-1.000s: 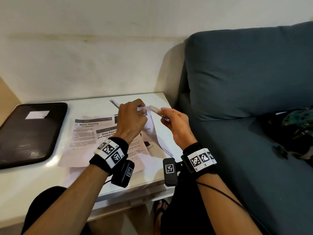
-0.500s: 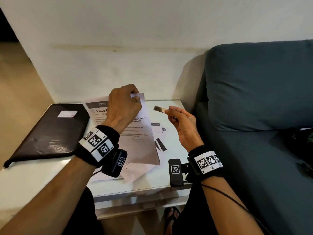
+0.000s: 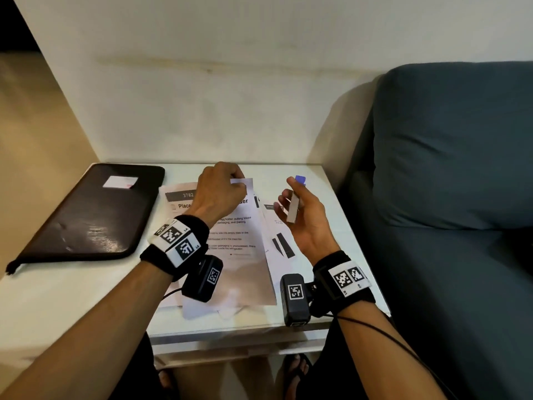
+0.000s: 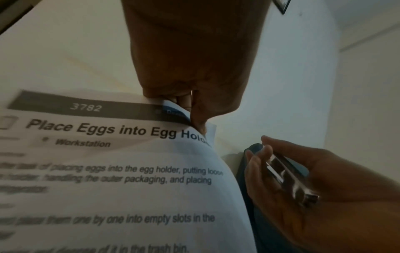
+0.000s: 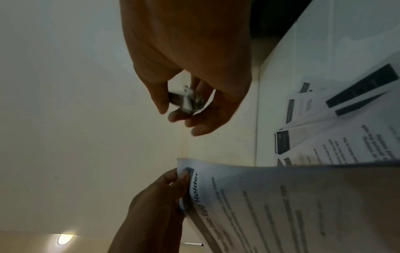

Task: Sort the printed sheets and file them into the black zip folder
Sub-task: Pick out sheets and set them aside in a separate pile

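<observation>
The left hand (image 3: 220, 192) pinches the top right corner of a printed sheet (image 3: 233, 246), thumb on the front & fingers curled behind. The sheet's title reads "Place Eggs into Egg Holder". It hangs from that corner w/ its low edge down by the pile, prob so the title can be read for sorting.

The right hand (image 3: 302, 217) is palm up, a bit right of the sheet & not touching it. Its fingers curl round a small metal stapler (image 3: 293, 207) w/ a blue tip at the far end. It stands nearly on end in the palm. My guess: it's held ready to staple the corner the left hand offers, or it was just picked up out of the way. Can't tell which.

More printed sheets (image 3: 281, 243) lie spread on the white table (image 3: 72, 298), under & to the right of the lifted one. They overlap, so they don't look sorted yet.

The black zip folder (image 3: 86, 215) lies flat on the far left of the table, well apart from both hands. It has a small white label near its far edge. It looks shut, w/ no paper in it that I can see, so filing hasn't begun.

A blue-grey sofa (image 3: 447, 168) stands on the right, just beside the table.
</observation>
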